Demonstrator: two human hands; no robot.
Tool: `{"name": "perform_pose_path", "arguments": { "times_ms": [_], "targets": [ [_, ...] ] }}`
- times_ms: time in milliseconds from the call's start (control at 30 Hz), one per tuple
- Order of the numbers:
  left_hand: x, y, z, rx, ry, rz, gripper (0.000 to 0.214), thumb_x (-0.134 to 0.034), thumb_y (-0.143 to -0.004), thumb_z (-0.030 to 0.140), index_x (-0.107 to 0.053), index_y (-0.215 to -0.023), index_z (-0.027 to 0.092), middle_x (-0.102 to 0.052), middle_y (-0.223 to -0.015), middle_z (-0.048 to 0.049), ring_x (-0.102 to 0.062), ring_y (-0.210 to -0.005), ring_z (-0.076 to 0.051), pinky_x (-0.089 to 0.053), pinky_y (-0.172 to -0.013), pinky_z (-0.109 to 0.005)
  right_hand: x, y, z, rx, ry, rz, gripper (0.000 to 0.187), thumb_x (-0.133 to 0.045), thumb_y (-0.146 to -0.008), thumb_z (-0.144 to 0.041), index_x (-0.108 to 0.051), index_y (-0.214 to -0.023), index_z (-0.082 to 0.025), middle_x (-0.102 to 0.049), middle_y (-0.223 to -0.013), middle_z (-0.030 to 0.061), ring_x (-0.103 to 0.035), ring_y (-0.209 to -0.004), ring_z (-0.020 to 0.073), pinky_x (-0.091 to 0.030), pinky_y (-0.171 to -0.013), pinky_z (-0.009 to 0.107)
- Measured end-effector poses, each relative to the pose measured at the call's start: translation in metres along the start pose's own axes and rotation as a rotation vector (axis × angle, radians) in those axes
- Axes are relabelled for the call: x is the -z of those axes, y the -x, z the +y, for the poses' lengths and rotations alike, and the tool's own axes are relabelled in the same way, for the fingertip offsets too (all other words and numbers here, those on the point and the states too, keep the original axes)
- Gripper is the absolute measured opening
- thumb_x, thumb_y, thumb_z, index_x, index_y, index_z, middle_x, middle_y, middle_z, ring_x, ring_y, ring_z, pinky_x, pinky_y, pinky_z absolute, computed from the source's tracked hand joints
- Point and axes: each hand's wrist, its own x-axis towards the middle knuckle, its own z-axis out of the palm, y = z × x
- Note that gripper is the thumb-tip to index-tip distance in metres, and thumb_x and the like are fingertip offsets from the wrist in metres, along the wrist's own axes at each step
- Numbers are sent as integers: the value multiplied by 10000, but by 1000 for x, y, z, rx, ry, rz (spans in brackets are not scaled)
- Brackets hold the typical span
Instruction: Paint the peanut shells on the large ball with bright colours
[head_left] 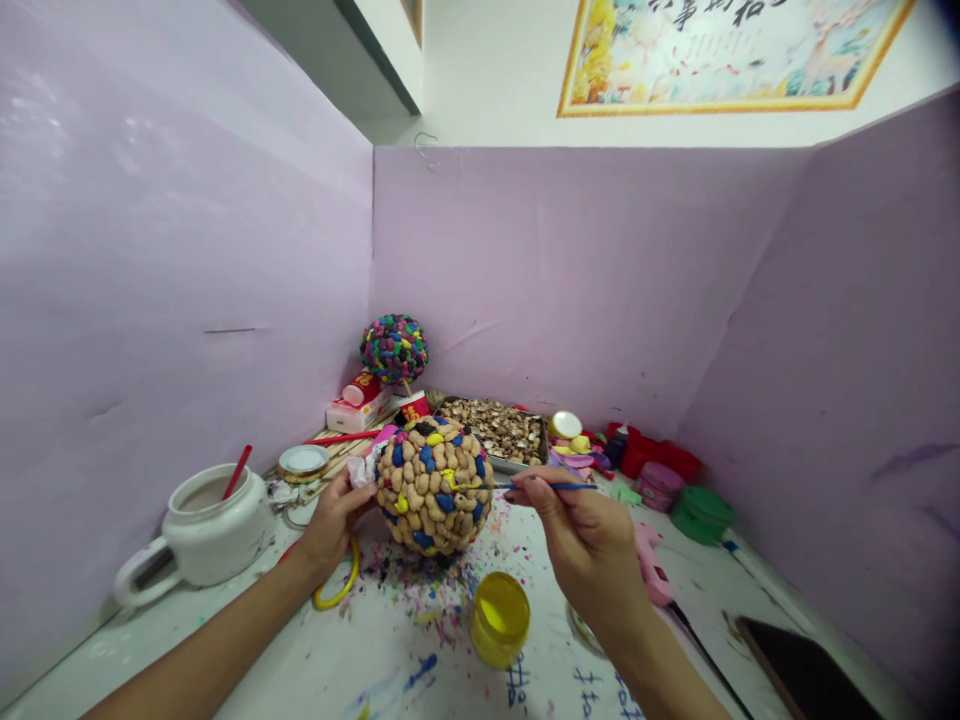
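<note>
A ball covered in peanut shells (427, 510) stands in front of me, some shells painted blue, yellow or dark, the rest bare tan. My left hand (330, 525) is closed against the ball's left side, with a crumpled white tissue (362, 470) at its fingers. Between the fingertips of my right hand (589, 545) is a thin blue-handled paintbrush (562, 486), held nearly level. Its tip meets the ball's front right, beside a yellow shell. Nearer to me, a jar of yellow paint (500, 622) stands uncovered on the paint-specked white table (277, 650).
Behind the ball is a tray of shells (499, 428); a finished multicoloured ball (394, 348) rises at back left. A white mug (214, 525) stands left. Green (702, 515) and purple tubs (660, 486), a pink glue gun (652, 565) and a dark phone-like slab (799, 670) lie right. Purple panels surround the table.
</note>
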Motion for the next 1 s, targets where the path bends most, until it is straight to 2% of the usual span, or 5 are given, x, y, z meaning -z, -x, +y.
{"name": "perform_pose_path", "arguments": {
  "times_ms": [333, 667, 1000],
  "targets": [
    [0, 1, 1, 24, 6, 1, 506, -787, -550, 250, -603, -1015, 171, -732, -916, -27, -678, -884, -246, -527, -730, -311, -1, 2, 5, -28, -19, -18, 155, -527, -885, -233, -672, -842, -196, -736, -787, 38, -708, -676, 164, -581, -632, 258],
    [-2, 1, 2, 23, 5, 30, 499, -796, -522, 254, -619, -982, 181, -732, -912, -15, -672, -875, -232, -518, -753, -305, 1, -2, -4, 50, 47, -8, 210, -517, -875, -203, -662, -724, -188, -730, -701, 38, -692, -605, 153, -545, -548, 228],
    [1, -1, -1, -9, -19, -7, 456, -789, -558, 255, -626, -979, 188, -730, -950, -27, -667, -917, -242, -520, -763, -303, 2, -1, 1, 34, 18, 26, 160, -521, -877, -191, -673, -828, -185, -734, -751, 33, -703, -659, 150, -561, -615, 234]
  ]
}}
